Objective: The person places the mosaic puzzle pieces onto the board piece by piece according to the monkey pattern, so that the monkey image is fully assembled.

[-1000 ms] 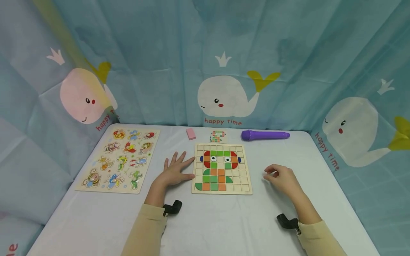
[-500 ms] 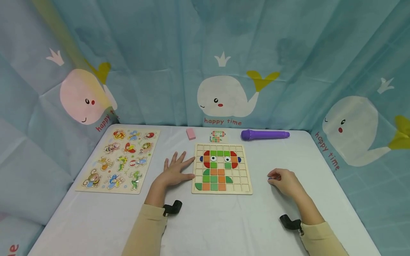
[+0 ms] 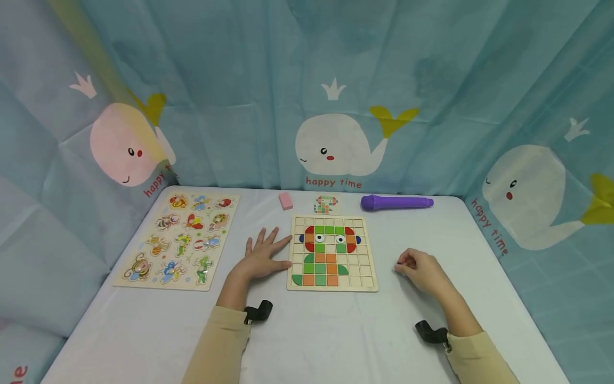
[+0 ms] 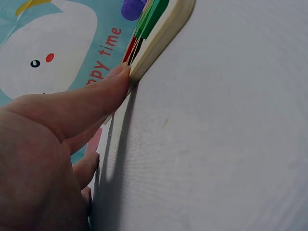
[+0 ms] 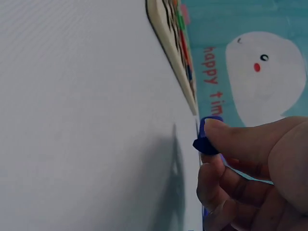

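A square wooden grid board lies mid-table, with red, green, orange and blue tiles and two eye tiles forming an animal figure. My left hand rests on the table with fingers spread, its thumb and forefinger touching the board's left edge. In the left wrist view, the thumb meets the board's side. Right of the board and apart from it, my right hand pinches a small dark blue tile between thumb and fingers. The tile's exact shape is partly hidden by the thumb.
A pattern card lies behind the board, with a pink eraser-like block to its left and a purple toy microphone to its right. An insect peg puzzle occupies the left side. Curtains with whales enclose the table.
My right hand drew slightly right and nearer the body half a second ago, then came back left toward the board, holding the blue tile. The left hand and board stay put.
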The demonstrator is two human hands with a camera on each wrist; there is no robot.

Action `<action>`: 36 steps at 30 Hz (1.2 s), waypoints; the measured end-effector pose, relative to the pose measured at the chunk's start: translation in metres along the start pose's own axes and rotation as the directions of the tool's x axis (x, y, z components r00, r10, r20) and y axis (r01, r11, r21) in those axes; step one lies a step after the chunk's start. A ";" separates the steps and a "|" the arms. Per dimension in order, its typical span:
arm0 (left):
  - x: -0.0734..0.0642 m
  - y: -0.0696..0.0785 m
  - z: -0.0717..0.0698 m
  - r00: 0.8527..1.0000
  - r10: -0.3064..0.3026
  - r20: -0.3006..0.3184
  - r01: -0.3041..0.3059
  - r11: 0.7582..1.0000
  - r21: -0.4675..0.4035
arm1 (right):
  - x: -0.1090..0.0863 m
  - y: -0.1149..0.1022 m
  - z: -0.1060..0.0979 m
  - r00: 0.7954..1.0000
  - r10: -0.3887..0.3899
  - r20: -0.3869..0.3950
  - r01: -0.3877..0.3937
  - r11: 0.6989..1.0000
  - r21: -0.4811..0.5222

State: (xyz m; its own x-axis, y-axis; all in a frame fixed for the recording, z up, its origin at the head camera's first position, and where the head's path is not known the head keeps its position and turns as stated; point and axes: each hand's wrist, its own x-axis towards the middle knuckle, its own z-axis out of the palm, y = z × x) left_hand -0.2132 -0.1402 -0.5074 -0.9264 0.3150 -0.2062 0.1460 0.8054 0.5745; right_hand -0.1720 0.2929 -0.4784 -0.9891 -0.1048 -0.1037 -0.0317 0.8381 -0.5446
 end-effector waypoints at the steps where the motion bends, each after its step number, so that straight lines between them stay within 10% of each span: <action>1: 0.000 0.000 0.000 1.000 0.000 0.002 0.000 1.000 0.001 | 0.001 -0.002 0.000 1.000 -0.002 -0.004 0.002 1.000 0.002; 36: 0.000 0.002 -0.002 1.000 -0.022 0.019 0.022 1.000 -0.012 | 0.026 -0.100 0.039 0.995 -0.104 0.004 0.101 0.980 0.172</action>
State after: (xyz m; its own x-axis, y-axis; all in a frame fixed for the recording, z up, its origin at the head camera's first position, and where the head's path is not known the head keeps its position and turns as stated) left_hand -0.2139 -0.1397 -0.5050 -0.9226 0.3069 -0.2338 0.1214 0.8062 0.5791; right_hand -0.1891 0.1860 -0.4592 -0.9798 -0.1933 -0.0503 -0.1065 0.7184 -0.6875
